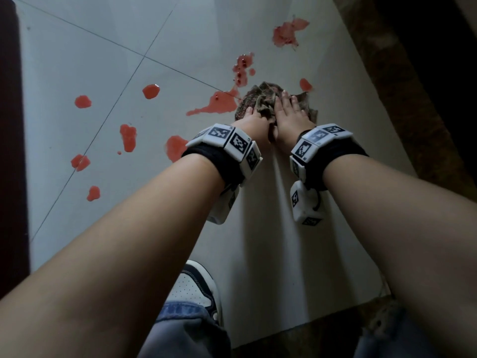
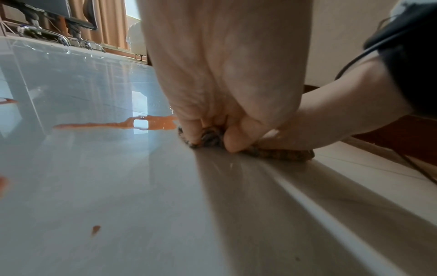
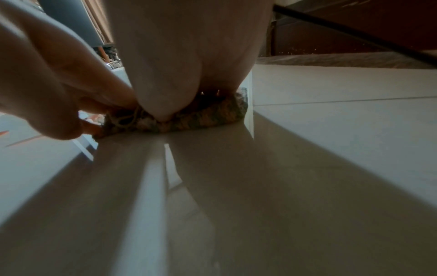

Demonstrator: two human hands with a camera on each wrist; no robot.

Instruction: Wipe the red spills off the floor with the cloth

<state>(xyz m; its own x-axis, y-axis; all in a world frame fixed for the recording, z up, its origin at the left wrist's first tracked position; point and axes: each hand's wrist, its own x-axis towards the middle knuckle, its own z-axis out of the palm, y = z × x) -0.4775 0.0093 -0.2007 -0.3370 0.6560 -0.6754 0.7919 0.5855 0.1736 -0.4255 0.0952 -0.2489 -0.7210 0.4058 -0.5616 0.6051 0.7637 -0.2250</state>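
Note:
A mottled brown cloth (image 1: 263,95) lies bunched on the pale floor tiles (image 1: 271,228). Both hands are on it. My left hand (image 1: 254,118) grips a fold, its fingers (image 2: 195,134) curled round the cloth's edge (image 2: 279,155). My right hand (image 1: 289,109) lies flat with straight fingers and presses the cloth (image 3: 212,115) down. A large red spill (image 1: 219,103) touches the cloth's left edge and shows as a streak (image 2: 153,123) in the left wrist view. More red spills lie beyond (image 1: 242,69), (image 1: 287,32), to the right (image 1: 305,84) and scattered to the left (image 1: 128,136).
My shoe (image 1: 196,285) stands on the tile below the arms. A dark speckled border strip (image 1: 402,99) runs along the right side, and a dark wall edge (image 1: 10,151) along the left. Furniture legs and curtains (image 2: 59,33) stand far across the floor.

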